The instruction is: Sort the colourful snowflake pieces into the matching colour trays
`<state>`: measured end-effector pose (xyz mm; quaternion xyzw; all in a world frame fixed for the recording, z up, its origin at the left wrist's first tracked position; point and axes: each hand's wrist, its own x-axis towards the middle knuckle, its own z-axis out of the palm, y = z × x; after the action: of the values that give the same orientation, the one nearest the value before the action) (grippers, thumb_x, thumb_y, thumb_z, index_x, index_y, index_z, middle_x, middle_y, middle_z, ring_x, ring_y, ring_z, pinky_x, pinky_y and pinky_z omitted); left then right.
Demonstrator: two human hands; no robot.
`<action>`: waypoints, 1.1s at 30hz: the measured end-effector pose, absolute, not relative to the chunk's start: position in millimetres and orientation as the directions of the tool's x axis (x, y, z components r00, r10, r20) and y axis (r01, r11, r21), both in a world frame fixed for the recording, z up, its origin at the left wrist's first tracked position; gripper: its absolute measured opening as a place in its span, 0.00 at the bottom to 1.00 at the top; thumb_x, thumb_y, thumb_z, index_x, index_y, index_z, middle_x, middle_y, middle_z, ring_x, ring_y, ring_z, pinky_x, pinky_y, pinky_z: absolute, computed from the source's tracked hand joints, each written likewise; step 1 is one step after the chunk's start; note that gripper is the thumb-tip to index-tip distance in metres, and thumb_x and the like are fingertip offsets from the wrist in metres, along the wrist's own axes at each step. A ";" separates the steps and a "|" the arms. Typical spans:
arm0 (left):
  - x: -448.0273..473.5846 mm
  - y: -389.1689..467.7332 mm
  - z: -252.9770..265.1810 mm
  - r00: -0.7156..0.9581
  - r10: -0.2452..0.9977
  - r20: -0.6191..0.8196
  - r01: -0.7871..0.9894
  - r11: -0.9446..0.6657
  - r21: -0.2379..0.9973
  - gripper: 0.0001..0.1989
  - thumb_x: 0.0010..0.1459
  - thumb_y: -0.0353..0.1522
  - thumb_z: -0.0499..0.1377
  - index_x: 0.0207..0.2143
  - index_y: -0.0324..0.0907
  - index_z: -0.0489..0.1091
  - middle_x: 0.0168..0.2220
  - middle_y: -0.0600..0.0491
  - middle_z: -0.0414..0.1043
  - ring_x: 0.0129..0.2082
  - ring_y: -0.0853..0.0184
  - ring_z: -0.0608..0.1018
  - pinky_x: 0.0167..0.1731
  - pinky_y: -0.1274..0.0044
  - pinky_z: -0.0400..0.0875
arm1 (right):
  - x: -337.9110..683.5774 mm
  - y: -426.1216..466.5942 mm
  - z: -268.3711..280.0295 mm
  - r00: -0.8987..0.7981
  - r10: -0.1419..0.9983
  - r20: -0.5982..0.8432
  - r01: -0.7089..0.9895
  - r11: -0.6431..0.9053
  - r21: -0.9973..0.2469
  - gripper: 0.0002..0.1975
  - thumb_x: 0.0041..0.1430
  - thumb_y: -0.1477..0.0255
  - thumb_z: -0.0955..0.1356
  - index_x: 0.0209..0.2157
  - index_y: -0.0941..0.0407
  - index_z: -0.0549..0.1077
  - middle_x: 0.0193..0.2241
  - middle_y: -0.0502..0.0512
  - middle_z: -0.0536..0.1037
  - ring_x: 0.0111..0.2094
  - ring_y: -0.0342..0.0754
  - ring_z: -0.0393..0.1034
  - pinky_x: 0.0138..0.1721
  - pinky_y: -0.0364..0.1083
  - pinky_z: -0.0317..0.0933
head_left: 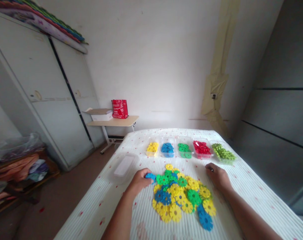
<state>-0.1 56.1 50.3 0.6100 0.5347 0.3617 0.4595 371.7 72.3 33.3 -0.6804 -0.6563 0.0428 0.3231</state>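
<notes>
While I watch from afar through the head camera, the left hand (pixel 141 180) has its thumb and fingers (pixel 143 172) clamped on a blue disc (pixel 150 176), which pokes out past their tips at the upper left edge of a loose pile (pixel 180 196). I see the right hand (pixel 217 176) resting on the other side, its fingers curled in near the tray of red pieces (pixel 201 147); I cannot tell whether they pinch anything.

Beneath all this I have a table covered with a white ribbed cloth (pixel 98 200), flecked with red marks. Across its far part stand 5 trays (pixel 227 162), holding, from left to right, yellow, blue, green, red and light green pieces. A pale lid (pixel 122 168) lies to the left of the pile. Beyond, I make out a small table (pixel 128 120) with a red bag (pixel 119 109) and a box (pixel 101 115), a cabinet (pixel 53 86) at left and a pale wall (pixel 153 66) with wide yellowish tape (pixel 217 66).

The discs look like flat plastic flowers, notched around the rim with a hole in the middle, overlapping in yellow, green and blue. I read the trays as clear, thin plastic, and the bag as shiny.
</notes>
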 end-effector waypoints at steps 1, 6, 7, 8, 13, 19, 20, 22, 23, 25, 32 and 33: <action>1.0 55.9 51.1 0.147 0.988 -0.044 0.297 -0.001 0.955 0.08 0.37 0.33 0.55 0.25 0.41 0.63 0.14 0.63 0.57 0.16 0.75 0.59 0.18 0.81 0.52 | 371.8 72.1 33.3 0.137 0.921 0.364 0.868 0.066 -0.493 0.11 0.49 0.68 0.60 0.29 0.54 0.73 0.28 0.52 0.78 0.30 0.47 0.72 0.32 0.41 0.60; 10.0 53.8 55.4 0.008 1.000 0.002 0.170 -0.003 0.985 0.14 0.43 0.37 0.56 0.33 0.40 0.67 0.16 0.61 0.61 0.18 0.74 0.62 0.19 0.82 0.53 | 362.8 69.9 36.6 0.141 0.916 0.376 0.863 0.073 -0.500 0.11 0.49 0.69 0.60 0.29 0.54 0.73 0.27 0.52 0.78 0.29 0.47 0.72 0.30 0.42 0.59; 12.3 53.7 55.0 -0.012 1.000 0.012 0.122 -0.010 0.992 0.15 0.43 0.37 0.57 0.34 0.39 0.68 0.17 0.61 0.63 0.18 0.74 0.63 0.20 0.82 0.55 | 357.5 69.3 38.6 0.124 0.910 0.395 0.855 0.104 -0.509 0.11 0.50 0.69 0.60 0.29 0.54 0.73 0.27 0.52 0.78 0.29 0.48 0.72 0.30 0.42 0.60; 14.8 53.7 54.2 -0.022 0.999 0.024 0.068 -0.023 0.997 0.16 0.43 0.37 0.57 0.36 0.39 0.69 0.18 0.60 0.64 0.19 0.74 0.64 0.21 0.82 0.56 | 350.7 68.7 41.3 0.102 0.903 0.417 0.845 0.143 -0.516 0.11 0.50 0.69 0.60 0.28 0.54 0.73 0.26 0.53 0.78 0.28 0.48 0.72 0.30 0.42 0.60; 28.3 52.1 49.8 0.004 0.998 0.069 -0.045 -0.069 0.997 0.20 0.48 0.35 0.54 0.43 0.36 0.69 0.29 0.52 0.72 0.26 0.71 0.70 0.29 0.79 0.63 | 299.6 63.2 59.8 -0.050 0.883 0.466 0.751 0.341 -0.565 0.11 0.53 0.69 0.60 0.30 0.55 0.72 0.28 0.54 0.77 0.27 0.47 0.71 0.31 0.43 0.61; 43.9 45.9 53.4 0.125 0.991 0.042 0.114 -0.056 0.992 0.24 0.49 0.32 0.54 0.50 0.39 0.66 0.33 0.51 0.72 0.29 0.70 0.71 0.31 0.78 0.66 | 240.1 54.2 74.8 -0.193 0.906 0.376 0.601 0.412 -0.685 0.13 0.54 0.70 0.61 0.38 0.57 0.73 0.32 0.54 0.77 0.29 0.45 0.70 0.32 0.43 0.62; 46.1 45.7 53.5 0.134 0.991 0.032 0.136 -0.050 0.989 0.25 0.48 0.32 0.54 0.51 0.39 0.66 0.35 0.51 0.73 0.29 0.69 0.72 0.32 0.78 0.66 | 233.9 52.8 76.2 -0.215 0.908 0.359 0.582 0.415 -0.700 0.13 0.54 0.70 0.61 0.38 0.57 0.73 0.32 0.54 0.77 0.29 0.45 0.70 0.32 0.43 0.62; 50.0 46.0 52.7 0.151 0.988 0.035 0.159 -0.059 0.986 0.27 0.47 0.30 0.55 0.52 0.39 0.65 0.38 0.50 0.72 0.30 0.69 0.72 0.32 0.78 0.66 | 225.2 49.4 78.6 -0.262 0.903 0.339 0.544 0.429 -0.721 0.12 0.54 0.70 0.62 0.36 0.57 0.74 0.31 0.54 0.77 0.30 0.45 0.69 0.32 0.42 0.61; 51.7 46.3 51.7 0.163 0.985 0.048 0.158 -0.074 0.985 0.28 0.47 0.29 0.55 0.53 0.40 0.64 0.37 0.50 0.72 0.30 0.69 0.72 0.31 0.79 0.66 | 222.3 47.4 79.4 -0.287 0.898 0.334 0.526 0.439 -0.729 0.11 0.54 0.70 0.63 0.35 0.57 0.74 0.30 0.53 0.77 0.30 0.45 0.68 0.32 0.42 0.61; 54.6 46.6 49.4 0.202 0.976 0.086 0.134 -0.114 0.984 0.31 0.46 0.27 0.55 0.56 0.41 0.60 0.34 0.53 0.72 0.28 0.71 0.71 0.29 0.80 0.65 | 218.9 43.1 80.1 -0.332 0.887 0.320 0.497 0.453 -0.740 0.09 0.54 0.71 0.63 0.33 0.56 0.74 0.28 0.51 0.76 0.29 0.44 0.67 0.31 0.41 0.59; 49.6 51.5 41.8 0.162 0.978 0.133 0.238 -0.170 0.956 0.37 0.44 0.26 0.57 0.59 0.44 0.54 0.30 0.57 0.68 0.24 0.75 0.68 0.24 0.83 0.62 | 220.6 55.6 91.7 -0.307 0.925 0.224 0.503 0.358 -0.787 0.03 0.48 0.75 0.66 0.23 0.58 0.72 0.18 0.45 0.70 0.21 0.39 0.63 0.22 0.37 0.55; 46.2 53.9 40.0 0.124 0.982 0.145 0.266 -0.174 0.948 0.35 0.45 0.27 0.57 0.58 0.44 0.55 0.31 0.57 0.68 0.23 0.76 0.68 0.25 0.83 0.63 | 221.2 64.4 97.8 -0.273 0.942 0.197 0.504 0.315 -0.804 0.03 0.46 0.76 0.67 0.22 0.58 0.71 0.16 0.45 0.69 0.20 0.39 0.63 0.20 0.37 0.54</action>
<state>46.2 53.9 40.0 0.6286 0.4961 0.4380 0.4085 221.2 64.4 97.8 -0.4932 -0.7329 0.3154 0.3467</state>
